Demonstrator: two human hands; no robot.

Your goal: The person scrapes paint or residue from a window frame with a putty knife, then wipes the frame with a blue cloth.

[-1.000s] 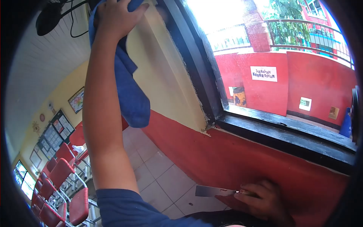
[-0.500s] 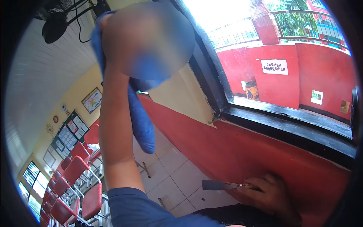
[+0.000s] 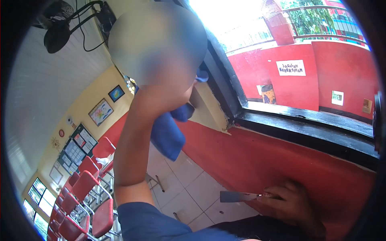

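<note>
Fingers (image 3: pixel 277 196) of the right hand (image 3: pixel 290 205) are clamped on the handle of a scraper (image 3: pixel 238 196), low against the red wall (image 3: pixel 261 160) beneath the black window sill (image 3: pixel 309 134). Scraper's long axis runs near level along the wall; the flat metal blade points leftward, away from the hand, and shows against the tiled floor (image 3: pixel 181 193). Nothing obstructs the blade.

Left forearm (image 3: pixel 134 148) is raised. The left hand lies under a blurred patch, so its grip cannot be told. A blue cloth (image 3: pixel 169 134) hangs at the wrist, in front of the cream wall strip (image 3: pixel 207 108) beside the window frame (image 3: pixel 223 86).

Further off: red chairs (image 3: pixel 86 190) at lower left, wall posters (image 3: pixel 78 146), a fan (image 3: pixel 56 34) overhead, and a white sign (image 3: pixel 291 67) outside.
</note>
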